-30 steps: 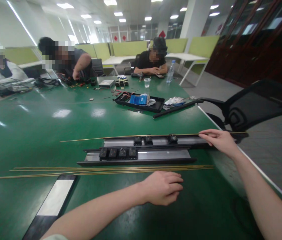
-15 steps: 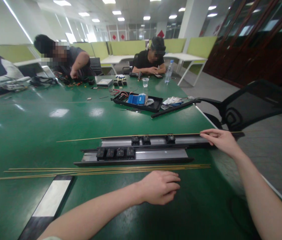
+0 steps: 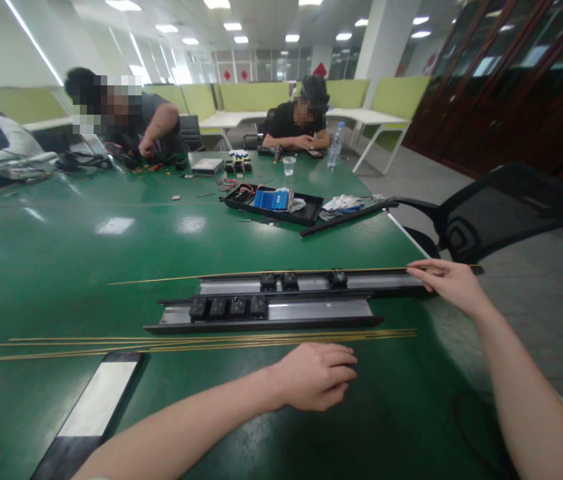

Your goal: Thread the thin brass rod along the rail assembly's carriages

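Between the fingertips of my right hand (image 3: 451,283) is a thin brass-coloured rod (image 3: 154,281). It runs left along the far edge of a black-and-silver channel rail (image 3: 378,281), past the rail's left end. Three small black blocks sit in that rail, among them a separate right-hand block (image 3: 338,279). A shorter rail (image 3: 318,309) lies just nearer, with several black blocks (image 3: 238,307) side by side in its left half. My left hand (image 3: 317,377) lies over the table with loosely bent fingers and nothing visible in it. Just beyond it are several loose brass rods (image 3: 111,345).
A dark flat piece with a white panel (image 3: 101,397) lies at the near left of the green table (image 3: 61,267). Farther back are a black tray (image 3: 311,212), gloves (image 3: 344,205), a black bar (image 3: 336,222), a cup and a bottle (image 3: 335,145). An office chair (image 3: 516,207) stands right; people sit opposite.
My right hand has shifted slightly right relative to the far rail, still pinching the rod. My left hand stays nearly in place. The whole view has drifted a little.
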Demonstrator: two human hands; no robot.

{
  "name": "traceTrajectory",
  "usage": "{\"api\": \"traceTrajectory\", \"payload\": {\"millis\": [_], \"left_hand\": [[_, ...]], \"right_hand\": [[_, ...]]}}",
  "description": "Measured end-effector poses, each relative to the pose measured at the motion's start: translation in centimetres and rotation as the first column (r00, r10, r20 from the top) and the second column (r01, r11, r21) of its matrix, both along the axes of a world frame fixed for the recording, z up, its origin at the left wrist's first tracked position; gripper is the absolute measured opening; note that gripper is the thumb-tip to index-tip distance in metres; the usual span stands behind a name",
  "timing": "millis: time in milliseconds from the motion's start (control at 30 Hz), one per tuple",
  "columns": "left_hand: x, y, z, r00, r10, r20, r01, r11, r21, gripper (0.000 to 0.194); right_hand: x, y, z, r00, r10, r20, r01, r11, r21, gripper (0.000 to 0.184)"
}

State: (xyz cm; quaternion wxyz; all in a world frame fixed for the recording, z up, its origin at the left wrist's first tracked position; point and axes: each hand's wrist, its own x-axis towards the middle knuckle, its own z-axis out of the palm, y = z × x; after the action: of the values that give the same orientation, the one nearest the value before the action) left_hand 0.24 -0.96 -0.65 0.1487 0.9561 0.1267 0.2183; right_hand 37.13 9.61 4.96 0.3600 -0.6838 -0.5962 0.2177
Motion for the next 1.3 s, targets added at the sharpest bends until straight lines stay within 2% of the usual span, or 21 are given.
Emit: {"api": "traceTrajectory", "payload": {"millis": [133,400,900,1300], "left_hand": [[0.0,0.0,-0.1,1.0,-0.003,0.002,0.003,1.0,-0.007,0.029],[0.0,0.0,0.1,1.0,-0.003,-0.002,0.003,1.0,-0.009,0.031],[-0.1,0.1,0.2,1.0,-0.013,-0.005,0.013,1.0,-0.02,0.03],[-0.1,0.0,0.0,1.0,-0.006,-0.004,0.006,0.999,-0.052,0.029]], "right_hand": [[0.7,0.1,-0.2,1.0,-0.011,-0.006,0.011,1.0,0.008,0.064],[0.4,-0.3,0.4,0.999,-0.038,-0.031,0.039,0.998,0.041,0.065],[1.7,-0.3,-0.1,0.993,-0.105,-0.056,0.109,0.992,0.065,0.062],[1.6,-0.1,-0.5,0.994,-0.094,-0.047,0.097,0.993,0.073,0.058]]}}
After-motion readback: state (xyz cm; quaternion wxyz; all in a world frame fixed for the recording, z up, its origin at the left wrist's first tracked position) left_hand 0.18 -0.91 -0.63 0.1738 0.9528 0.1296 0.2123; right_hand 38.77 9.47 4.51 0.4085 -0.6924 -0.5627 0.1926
